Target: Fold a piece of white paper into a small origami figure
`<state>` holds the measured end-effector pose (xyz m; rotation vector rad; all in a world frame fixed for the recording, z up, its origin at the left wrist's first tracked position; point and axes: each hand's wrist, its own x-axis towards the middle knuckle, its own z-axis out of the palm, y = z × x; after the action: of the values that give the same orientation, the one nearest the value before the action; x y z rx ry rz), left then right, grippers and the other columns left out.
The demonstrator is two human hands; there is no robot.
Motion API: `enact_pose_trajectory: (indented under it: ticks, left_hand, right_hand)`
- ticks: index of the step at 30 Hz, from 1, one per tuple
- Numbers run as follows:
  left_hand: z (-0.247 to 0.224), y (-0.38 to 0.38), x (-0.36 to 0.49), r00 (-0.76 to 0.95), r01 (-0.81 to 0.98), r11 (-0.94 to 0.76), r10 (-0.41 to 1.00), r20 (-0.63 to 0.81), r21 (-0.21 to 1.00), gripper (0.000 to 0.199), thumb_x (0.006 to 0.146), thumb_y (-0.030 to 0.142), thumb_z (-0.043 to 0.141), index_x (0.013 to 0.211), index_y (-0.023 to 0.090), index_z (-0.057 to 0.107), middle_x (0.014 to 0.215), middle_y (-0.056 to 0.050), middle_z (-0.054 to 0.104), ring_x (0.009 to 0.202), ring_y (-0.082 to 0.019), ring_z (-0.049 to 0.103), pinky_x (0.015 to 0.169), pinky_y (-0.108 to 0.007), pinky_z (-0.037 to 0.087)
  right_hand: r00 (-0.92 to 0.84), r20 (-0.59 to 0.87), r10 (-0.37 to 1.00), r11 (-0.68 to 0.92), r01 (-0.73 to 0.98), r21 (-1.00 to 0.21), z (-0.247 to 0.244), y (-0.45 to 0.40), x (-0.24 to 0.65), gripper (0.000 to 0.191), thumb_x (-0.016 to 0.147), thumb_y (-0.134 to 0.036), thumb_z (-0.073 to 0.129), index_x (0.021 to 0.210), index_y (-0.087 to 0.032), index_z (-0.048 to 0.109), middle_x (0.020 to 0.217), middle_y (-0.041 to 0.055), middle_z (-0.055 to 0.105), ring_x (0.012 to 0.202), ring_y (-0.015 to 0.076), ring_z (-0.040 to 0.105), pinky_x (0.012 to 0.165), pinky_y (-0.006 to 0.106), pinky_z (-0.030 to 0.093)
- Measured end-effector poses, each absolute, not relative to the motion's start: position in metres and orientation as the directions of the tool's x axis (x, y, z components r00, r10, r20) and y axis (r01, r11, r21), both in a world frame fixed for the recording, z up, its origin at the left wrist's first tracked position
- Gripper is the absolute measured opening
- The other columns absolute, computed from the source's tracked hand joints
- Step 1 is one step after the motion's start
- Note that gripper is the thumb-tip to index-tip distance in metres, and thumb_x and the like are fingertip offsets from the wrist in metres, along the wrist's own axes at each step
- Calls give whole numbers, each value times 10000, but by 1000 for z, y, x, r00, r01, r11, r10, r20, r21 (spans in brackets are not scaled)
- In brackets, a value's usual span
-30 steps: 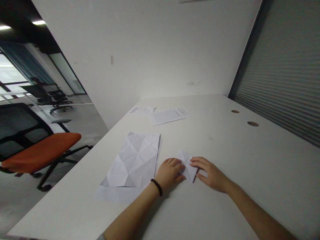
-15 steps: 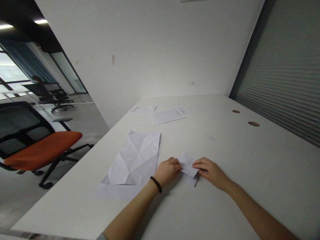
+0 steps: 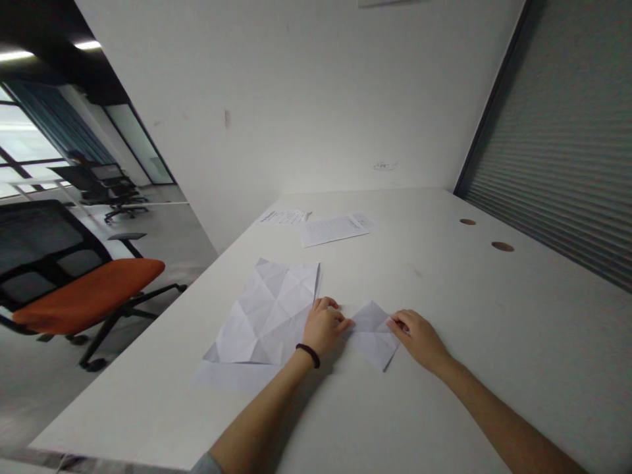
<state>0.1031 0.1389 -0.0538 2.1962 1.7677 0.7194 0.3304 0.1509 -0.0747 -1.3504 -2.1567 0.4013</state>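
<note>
A small folded white paper [image 3: 372, 349] lies on the table as a diamond shape, with a crease running across its middle and its upper half pointing away from me. My left hand [image 3: 323, 326], with a dark band at the wrist, has its fingers curled and grips the paper's left corner by the fingertips. At the right corner, my right hand [image 3: 417, 336] pinches the edge between thumb and curled fingers. Left of my left hand lies a large creased white sheet [image 3: 269, 313], on top of other paper sheets.
Printed papers [image 3: 336, 229] lie at the back of the white table [image 3: 444, 408]. Two round holes [image 3: 502, 247] sit near the right edge, by the slatted glass panel. A wall closes the far end. An orange office chair [image 3: 89, 286] stands left of the table.
The small paper's upper flap, folded down toward me before, now lies opened away from me, showing the crease. Both hands have shifted to its side corners.
</note>
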Motion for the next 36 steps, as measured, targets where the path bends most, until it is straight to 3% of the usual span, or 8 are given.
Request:
enact_pose_trajectory:
  ticks: [6,11,16,18,21,26,32,36]
  left_hand:
    - [-55,135,109,5,887,-98,979,203,452,147,659,387,682,649,240,687,935,-38,504,943,-230,427,812,-344,348]
    - [-57,135,109,-31,915,-36,987,159,402,195,682,395,659,788,232,649,963,-41,484,949,-233,420,795,-348,333]
    - [-58,131,113,190,896,-237,969,160,375,329,800,193,531,1098,331,547,999,-26,501,967,-198,421,816,-324,333]
    - [-59,127,118,291,870,-344,937,193,354,373,817,122,475,1117,334,536,1029,-26,499,977,-191,418,821,-319,343]
    - [-59,122,123,372,848,-432,898,235,306,297,819,183,503,1084,306,554,1102,-35,474,1014,-214,404,846,-358,349]
    - [-57,120,125,421,825,-476,877,230,305,296,786,220,560,1080,251,550,1102,-63,479,997,-215,420,856,-367,380]
    - [-63,123,123,439,717,-527,850,292,457,289,793,202,547,1081,216,559,1107,-73,476,1010,-198,420,886,-327,397]
    - [-67,124,124,429,674,-535,845,320,509,518,809,180,527,1293,223,347,1146,-78,451,1041,-187,413,916,-327,382]
  right_hand:
    - [-252,257,933,357,741,-569,-80,153,327,107,794,-313,470,831,-215,489,634,-19,538,602,153,518,561,258,388]
    - [-334,346,877,466,768,-439,-80,151,328,149,809,-260,466,886,-209,583,793,37,548,763,175,527,696,299,417]
    - [-386,371,845,495,827,-267,-79,145,322,242,814,-197,464,992,-233,624,850,63,529,781,182,509,714,317,427]
    - [-402,376,835,495,848,-191,-75,140,318,244,809,-208,477,1010,-231,614,859,71,539,797,197,501,701,328,425]
    - [-408,380,830,486,863,-136,-69,133,316,286,791,-307,519,1054,-210,575,904,88,546,846,230,492,713,360,420]
    - [-334,376,864,441,863,-247,-72,140,326,272,734,-392,588,913,-188,588,873,82,546,837,229,506,722,360,417]
    - [-285,327,901,408,814,-414,-87,155,334,227,664,-314,659,829,-179,581,852,65,571,819,215,527,734,356,423]
    - [-228,293,928,354,783,-511,-87,155,333,251,614,-268,675,803,-176,538,823,58,588,795,211,550,724,350,431]
